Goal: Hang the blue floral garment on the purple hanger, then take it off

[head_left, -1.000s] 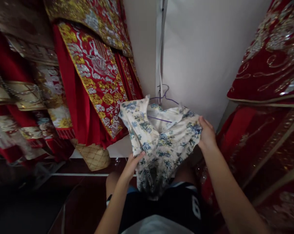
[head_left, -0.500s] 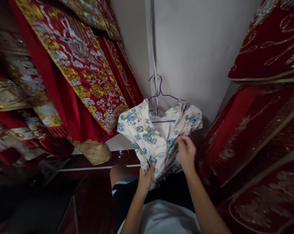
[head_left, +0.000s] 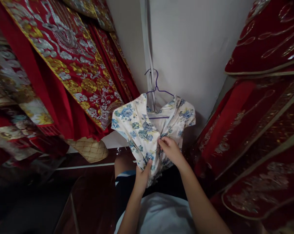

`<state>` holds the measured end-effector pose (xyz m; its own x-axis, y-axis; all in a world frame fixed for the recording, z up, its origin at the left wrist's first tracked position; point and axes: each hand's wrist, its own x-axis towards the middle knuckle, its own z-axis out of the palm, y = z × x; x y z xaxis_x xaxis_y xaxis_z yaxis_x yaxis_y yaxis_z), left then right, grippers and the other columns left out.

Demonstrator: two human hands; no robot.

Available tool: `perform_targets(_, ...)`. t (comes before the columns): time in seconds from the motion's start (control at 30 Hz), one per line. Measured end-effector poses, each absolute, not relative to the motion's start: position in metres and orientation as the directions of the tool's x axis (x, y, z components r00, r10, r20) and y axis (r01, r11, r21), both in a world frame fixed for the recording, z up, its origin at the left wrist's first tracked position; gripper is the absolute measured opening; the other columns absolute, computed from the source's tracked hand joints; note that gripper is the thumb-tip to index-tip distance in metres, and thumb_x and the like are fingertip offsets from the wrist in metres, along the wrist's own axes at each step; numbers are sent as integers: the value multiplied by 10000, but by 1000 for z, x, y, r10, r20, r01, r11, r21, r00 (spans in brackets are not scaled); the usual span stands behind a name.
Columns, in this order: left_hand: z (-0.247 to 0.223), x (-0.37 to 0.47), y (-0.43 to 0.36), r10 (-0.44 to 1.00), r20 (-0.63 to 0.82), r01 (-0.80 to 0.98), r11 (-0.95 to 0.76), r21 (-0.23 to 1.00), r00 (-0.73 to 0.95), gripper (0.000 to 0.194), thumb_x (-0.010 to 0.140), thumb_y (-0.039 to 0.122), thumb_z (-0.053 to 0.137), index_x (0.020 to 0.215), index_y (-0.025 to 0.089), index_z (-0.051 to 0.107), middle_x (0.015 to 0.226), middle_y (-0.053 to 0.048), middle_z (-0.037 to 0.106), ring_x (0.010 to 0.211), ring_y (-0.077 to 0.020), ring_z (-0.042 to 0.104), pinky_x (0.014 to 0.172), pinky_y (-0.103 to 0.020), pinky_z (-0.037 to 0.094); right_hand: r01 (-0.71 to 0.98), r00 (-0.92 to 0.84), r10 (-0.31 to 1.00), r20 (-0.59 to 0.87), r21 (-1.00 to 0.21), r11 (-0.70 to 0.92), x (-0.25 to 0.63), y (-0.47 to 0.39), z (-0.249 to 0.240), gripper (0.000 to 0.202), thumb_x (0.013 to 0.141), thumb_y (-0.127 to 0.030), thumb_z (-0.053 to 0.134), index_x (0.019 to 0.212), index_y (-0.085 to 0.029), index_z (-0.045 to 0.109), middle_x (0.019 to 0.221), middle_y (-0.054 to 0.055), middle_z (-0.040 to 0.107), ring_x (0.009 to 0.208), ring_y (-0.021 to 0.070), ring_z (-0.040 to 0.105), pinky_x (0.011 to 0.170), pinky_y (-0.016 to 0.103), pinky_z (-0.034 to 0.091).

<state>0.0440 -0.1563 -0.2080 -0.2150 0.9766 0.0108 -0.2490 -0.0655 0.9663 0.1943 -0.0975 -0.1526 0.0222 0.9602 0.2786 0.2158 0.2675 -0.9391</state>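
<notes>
A white floral blouse (head_left: 137,125) with blue flowers hangs on a purple wire hanger (head_left: 157,85) in front of the wall. My left hand (head_left: 143,174) grips the blouse's lower left side, thumb on top of the cloth and fingers behind it. At the front, below the V-neck, my right hand (head_left: 170,149) pinches the fabric edge between thumb and fingertips. The lower hem bunches above my lap and is partly hidden.
Red cloth with gold and silver embroidery (head_left: 88,70) hangs at the left, above a quilted gold piece (head_left: 89,150). More red embroidered garments (head_left: 234,120) hang at the right. A pale strap (head_left: 148,39) runs down the grey wall (head_left: 186,42).
My right hand has moved left from the blouse's right side to its middle front edge. My left hand keeps its hold. The view has shifted slightly.
</notes>
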Motion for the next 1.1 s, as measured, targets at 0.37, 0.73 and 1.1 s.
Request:
perform_targets(0.37, -211, 46, -158, 982, -6, -280, -48, 959, -189, 584, 690, 403, 790, 1214, 191, 642, 1274, -89, 651, 1301, -279, 508, 1143, -385, 347, 116, 30, 970, 243, -964, 238, 193, -99, -155, 224, 819, -403, 532, 684, -224, 521, 566, -22, 547, 539, 157, 526, 545, 273, 388)
perform_targets(0.73, -199, 59, -175, 976, -40, -244, -14, 970, -214, 519, 690, 387, 791, 1158, 206, 661, 1220, -80, 676, 1313, -282, 494, 1118, -368, 384, 15, 1, 966, 258, -966, 258, 197, -102, -148, 186, 805, -380, 560, 714, -221, 526, 581, -37, 526, 545, 136, 496, 528, 249, 379)
perform_targets(1.1, -211, 32, -160, 679, 495, 298, -396, 869, -542, 566, 787, 315, 703, 1285, 214, 453, 1321, -112, 466, 1242, -253, 457, 1044, -397, 370, -136, 79, 986, 150, -978, 159, 211, -116, -123, 161, 683, -288, 606, 560, -187, 582, 456, -31, 542, 437, 96, 446, 444, 215, 320)
